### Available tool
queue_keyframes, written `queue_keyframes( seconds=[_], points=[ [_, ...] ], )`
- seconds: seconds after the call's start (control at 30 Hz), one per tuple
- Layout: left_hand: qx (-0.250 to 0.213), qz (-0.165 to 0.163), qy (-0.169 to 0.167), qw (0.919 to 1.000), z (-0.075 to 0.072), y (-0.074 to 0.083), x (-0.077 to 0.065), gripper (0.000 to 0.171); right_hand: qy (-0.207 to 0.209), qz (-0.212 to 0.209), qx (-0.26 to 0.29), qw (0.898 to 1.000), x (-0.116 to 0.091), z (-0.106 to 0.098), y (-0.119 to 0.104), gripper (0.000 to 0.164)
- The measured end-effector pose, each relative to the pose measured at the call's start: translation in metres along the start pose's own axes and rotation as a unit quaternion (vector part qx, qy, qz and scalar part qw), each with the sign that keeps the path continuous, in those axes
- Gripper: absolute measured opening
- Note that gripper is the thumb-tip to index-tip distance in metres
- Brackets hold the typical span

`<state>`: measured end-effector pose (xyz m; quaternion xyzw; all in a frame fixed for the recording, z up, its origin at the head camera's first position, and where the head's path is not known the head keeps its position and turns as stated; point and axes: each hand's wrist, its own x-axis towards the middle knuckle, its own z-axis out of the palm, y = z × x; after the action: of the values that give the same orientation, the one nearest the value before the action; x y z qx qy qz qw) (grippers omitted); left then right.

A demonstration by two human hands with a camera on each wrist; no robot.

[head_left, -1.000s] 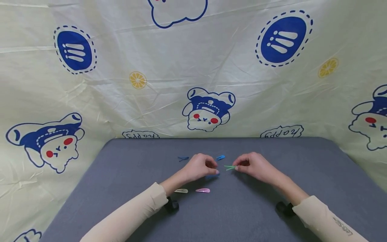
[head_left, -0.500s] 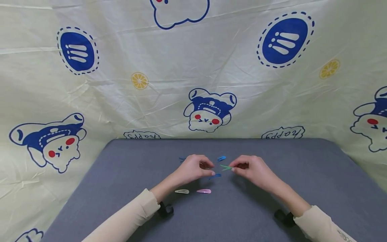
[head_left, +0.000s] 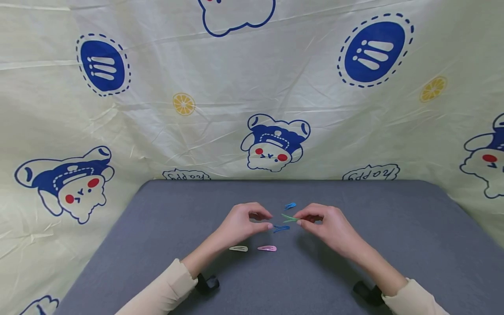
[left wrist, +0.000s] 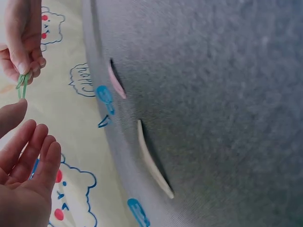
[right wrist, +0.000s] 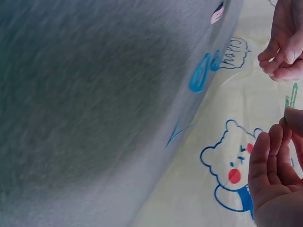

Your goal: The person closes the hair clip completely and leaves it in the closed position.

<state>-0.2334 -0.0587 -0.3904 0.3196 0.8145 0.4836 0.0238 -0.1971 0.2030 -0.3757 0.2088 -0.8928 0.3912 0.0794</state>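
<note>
My right hand [head_left: 332, 225] pinches a green hair clip [head_left: 289, 218] between thumb and fingertips, above the table; the clip's two arms stand spread apart. My left hand [head_left: 244, 224] hovers to the left of it, thumb and relaxed fingers apart with nothing between them, as the left wrist view also shows. Just beyond the left thumb lies a blue hair clip [head_left: 281, 229] with its arms spread. A lighter blue hair clip [head_left: 290, 205] lies farther back. Nearer me are a cream hair clip [head_left: 238, 248] and a pink hair clip [head_left: 267, 248].
A further blue clip [left wrist: 138, 212] shows in the left wrist view. The clips rest on a dark grey table [head_left: 354, 280]. Behind it hangs a pale curtain [head_left: 220, 87] with cartoon prints. A black wrist camera [head_left: 207, 283] sits on the left wrist.
My left hand has drawn back to the left, away from the blue clip beside its thumb, and now hides the dark blue clip at the back left. My right hand has moved left with the green clip.
</note>
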Motion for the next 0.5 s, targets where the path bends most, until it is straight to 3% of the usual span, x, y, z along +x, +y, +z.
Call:
queue_keyframes(
  seconds=[0.23, 0.5],
  points=[
    [-0.013, 0.019, 0.031, 0.9993, -0.008, 0.009, -0.014, 0.019, 0.013, 0.009, 0.019, 1.000, -0.006, 0.001, -0.017, 0.016],
    [-0.026, 0.006, 0.045, 0.9986, -0.010, 0.021, -0.032, 0.017, 0.027, 0.005, 0.019, 0.999, -0.017, 0.000, -0.035, 0.018]
  ],
)
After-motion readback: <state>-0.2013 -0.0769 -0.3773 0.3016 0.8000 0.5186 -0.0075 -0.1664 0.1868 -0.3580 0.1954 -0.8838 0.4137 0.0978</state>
